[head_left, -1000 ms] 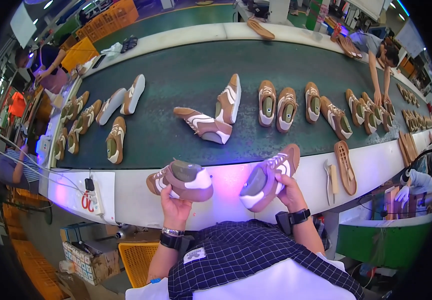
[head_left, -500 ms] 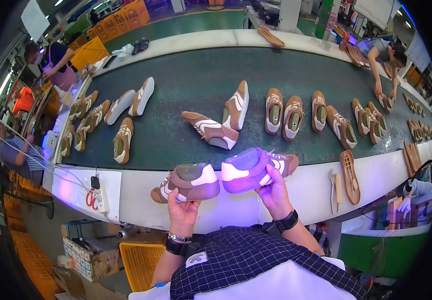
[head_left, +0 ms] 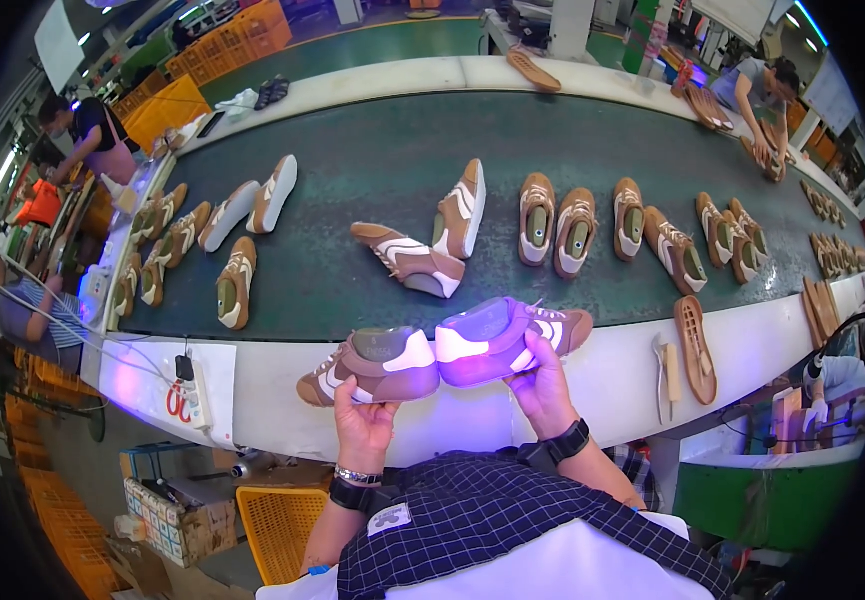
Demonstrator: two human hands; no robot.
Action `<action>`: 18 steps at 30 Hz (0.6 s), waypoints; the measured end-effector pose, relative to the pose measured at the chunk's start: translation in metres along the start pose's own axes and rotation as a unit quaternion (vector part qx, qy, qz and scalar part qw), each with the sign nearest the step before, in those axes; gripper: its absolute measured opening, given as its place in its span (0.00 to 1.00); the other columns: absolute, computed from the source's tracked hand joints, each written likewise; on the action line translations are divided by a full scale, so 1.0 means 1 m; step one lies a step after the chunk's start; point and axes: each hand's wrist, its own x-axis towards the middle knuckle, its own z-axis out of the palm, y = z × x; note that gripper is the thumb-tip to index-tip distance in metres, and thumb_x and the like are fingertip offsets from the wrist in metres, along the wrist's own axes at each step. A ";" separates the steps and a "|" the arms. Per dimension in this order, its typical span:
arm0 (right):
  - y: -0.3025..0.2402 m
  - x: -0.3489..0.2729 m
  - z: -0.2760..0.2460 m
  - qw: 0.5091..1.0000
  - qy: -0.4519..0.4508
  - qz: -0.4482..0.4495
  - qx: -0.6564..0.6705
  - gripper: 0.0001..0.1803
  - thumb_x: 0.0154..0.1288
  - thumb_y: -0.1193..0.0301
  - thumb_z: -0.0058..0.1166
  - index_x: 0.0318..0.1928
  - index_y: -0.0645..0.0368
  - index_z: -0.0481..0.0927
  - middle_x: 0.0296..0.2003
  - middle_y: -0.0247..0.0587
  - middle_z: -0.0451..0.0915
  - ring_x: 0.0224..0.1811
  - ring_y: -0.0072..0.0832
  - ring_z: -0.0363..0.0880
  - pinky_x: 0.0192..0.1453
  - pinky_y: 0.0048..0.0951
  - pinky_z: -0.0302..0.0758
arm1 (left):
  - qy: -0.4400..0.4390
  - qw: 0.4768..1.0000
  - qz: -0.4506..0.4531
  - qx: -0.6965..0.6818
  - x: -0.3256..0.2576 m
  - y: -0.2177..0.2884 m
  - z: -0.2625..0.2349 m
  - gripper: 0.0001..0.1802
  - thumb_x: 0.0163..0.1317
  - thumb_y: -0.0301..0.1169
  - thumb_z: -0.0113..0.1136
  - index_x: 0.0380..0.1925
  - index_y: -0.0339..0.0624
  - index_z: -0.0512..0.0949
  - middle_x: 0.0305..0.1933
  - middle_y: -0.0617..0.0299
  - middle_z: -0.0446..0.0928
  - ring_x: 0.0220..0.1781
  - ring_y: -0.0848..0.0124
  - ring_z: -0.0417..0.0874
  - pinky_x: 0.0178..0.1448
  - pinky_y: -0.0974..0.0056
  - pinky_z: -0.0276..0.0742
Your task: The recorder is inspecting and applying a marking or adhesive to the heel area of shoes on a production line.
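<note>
Long green belt with many shoes across the middle of the frame. Lower middle: left hand gripping brown shoe, right hand gripping second shoe. Heels now brought together, touching, lifted closer than a second ago.

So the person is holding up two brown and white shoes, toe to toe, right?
Not toe to toe. The head view shows the left hand and right hand holding the two shoes heel to heel, toes pointing outward.
</note>
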 end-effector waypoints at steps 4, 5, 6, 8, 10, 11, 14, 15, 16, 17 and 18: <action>0.002 0.002 -0.004 1.000 0.005 0.001 0.000 0.23 0.65 0.64 0.57 0.58 0.57 0.72 0.53 0.40 0.77 0.56 0.35 0.77 0.61 0.44 0.75 | -0.003 1.000 -0.006 0.006 0.001 -0.002 -0.001 0.31 0.59 0.40 0.59 0.62 0.42 0.66 0.61 0.56 0.73 0.61 0.58 0.75 0.62 0.48 0.76; 0.002 0.002 -0.005 1.000 0.008 0.000 -0.003 0.24 0.65 0.63 0.58 0.59 0.57 0.71 0.54 0.39 0.77 0.57 0.35 0.76 0.61 0.45 0.75 | -0.004 1.000 -0.006 0.006 0.001 -0.002 -0.001 0.31 0.59 0.40 0.59 0.62 0.42 0.66 0.61 0.56 0.73 0.61 0.58 0.75 0.62 0.48 0.77; 0.003 0.003 -0.006 1.000 0.018 0.001 -0.005 0.25 0.65 0.63 0.58 0.60 0.57 0.70 0.54 0.39 0.77 0.57 0.36 0.76 0.61 0.45 0.75 | -0.006 1.000 -0.005 0.003 0.002 -0.003 -0.002 0.31 0.59 0.40 0.59 0.62 0.42 0.66 0.61 0.56 0.73 0.61 0.59 0.75 0.62 0.48 0.77; 0.003 0.003 -0.007 1.000 0.012 -0.001 -0.005 0.25 0.65 0.63 0.58 0.60 0.57 0.70 0.54 0.40 0.76 0.57 0.36 0.76 0.62 0.46 0.74 | -0.010 1.000 -0.010 0.002 0.003 -0.004 -0.002 0.31 0.59 0.40 0.59 0.61 0.42 0.67 0.61 0.56 0.73 0.61 0.59 0.75 0.61 0.49 0.77; 0.003 0.004 -0.009 1.000 0.015 -0.002 -0.004 0.26 0.65 0.63 0.58 0.60 0.57 0.70 0.55 0.40 0.76 0.58 0.37 0.75 0.62 0.46 0.74 | -0.013 1.000 -0.012 0.003 0.003 -0.005 -0.003 0.30 0.60 0.40 0.59 0.61 0.42 0.67 0.61 0.56 0.73 0.61 0.59 0.75 0.61 0.49 0.77; 0.003 0.004 -0.010 1.000 0.018 -0.003 -0.004 0.26 0.65 0.63 0.58 0.60 0.57 0.70 0.55 0.40 0.76 0.58 0.37 0.75 0.62 0.46 0.74 | -0.013 1.000 -0.013 0.005 0.003 -0.006 -0.003 0.30 0.60 0.40 0.59 0.61 0.42 0.67 0.61 0.56 0.73 0.61 0.59 0.75 0.61 0.49 0.77; 0.003 0.005 -0.013 1.000 0.022 -0.005 -0.007 0.25 0.65 0.63 0.58 0.60 0.58 0.70 0.55 0.41 0.76 0.58 0.37 0.75 0.62 0.47 0.74 | -0.009 1.000 -0.014 0.008 0.004 -0.008 -0.003 0.30 0.60 0.41 0.58 0.61 0.41 0.67 0.61 0.55 0.73 0.62 0.59 0.75 0.61 0.50 0.77; 0.003 0.006 -0.014 1.000 0.019 -0.005 -0.008 0.25 0.66 0.63 0.58 0.60 0.58 0.70 0.55 0.41 0.76 0.58 0.36 0.75 0.62 0.47 0.74 | -0.010 1.000 -0.009 0.007 0.004 -0.009 -0.003 0.30 0.60 0.41 0.58 0.61 0.41 0.67 0.61 0.55 0.73 0.62 0.59 0.75 0.61 0.50 0.77; 0.004 0.006 -0.015 1.000 0.021 -0.005 -0.010 0.25 0.66 0.62 0.57 0.60 0.58 0.70 0.55 0.41 0.76 0.58 0.36 0.75 0.62 0.47 0.74 | -0.003 1.000 -0.014 0.012 0.005 -0.010 -0.003 0.30 0.61 0.41 0.58 0.61 0.41 0.67 0.61 0.55 0.73 0.62 0.58 0.75 0.61 0.49 0.77; 0.004 0.006 -0.016 1.000 0.019 -0.006 -0.012 0.25 0.66 0.62 0.57 0.60 0.57 0.70 0.55 0.41 0.76 0.58 0.36 0.75 0.63 0.46 0.74 | 0.000 1.000 -0.014 0.014 0.005 -0.010 -0.003 0.30 0.61 0.41 0.57 0.61 0.41 0.67 0.61 0.55 0.73 0.62 0.58 0.75 0.61 0.49 0.77; 0.004 0.007 -0.017 1.000 0.017 -0.008 -0.012 0.25 0.66 0.62 0.57 0.60 0.57 0.70 0.55 0.41 0.76 0.58 0.36 0.75 0.63 0.46 0.74 | 0.000 1.000 -0.010 0.012 0.006 -0.011 -0.003 0.30 0.61 0.41 0.57 0.61 0.40 0.67 0.61 0.54 0.73 0.62 0.58 0.75 0.62 0.49 0.76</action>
